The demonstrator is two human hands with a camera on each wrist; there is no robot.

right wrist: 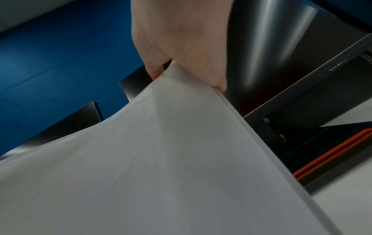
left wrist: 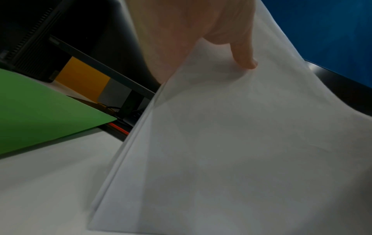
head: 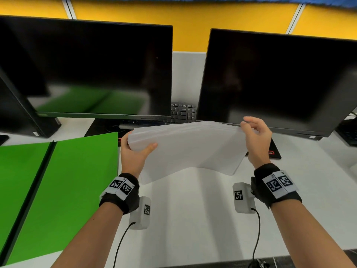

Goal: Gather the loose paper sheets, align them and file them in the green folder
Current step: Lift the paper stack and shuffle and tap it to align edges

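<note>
Both hands held one stack of white paper sheets [head: 190, 149] clear of the white desk [head: 193, 219], the stack sagging in the middle between them. The left hand [head: 133, 151] gripped the stack's left edge: its thumb lay across the top sheet, and the other fingers were curled beneath, out of the head camera's sight. In the left wrist view one of the fingers [left wrist: 244, 55] pressed against the underside of the sheets [left wrist: 231, 143], whose left edges ran nearly flush but showed a slight stagger. The right hand [head: 255, 138] pinched the stack's far right corner, thumb on the near face and forefinger on the far side, while its remaining fingers stood loosely lifted above the paper. In the right wrist view the hand [right wrist: 181, 44] closed on that corner of the sheets [right wrist: 161, 159], with the layered edge running down from the fingertips.

The green folder [head: 58, 180] lay open and flat on the desk just left of the left hand's fingers, apart from the paper, its dark spine running diagonally between the two covers. Beyond the fingers stood two dark monitors [head: 87, 64], with a black keyboard [head: 183, 112] showing in the gap between them. A black mat with a red edge [head: 274, 149] lay under the right monitor, just right of the right hand.
</note>
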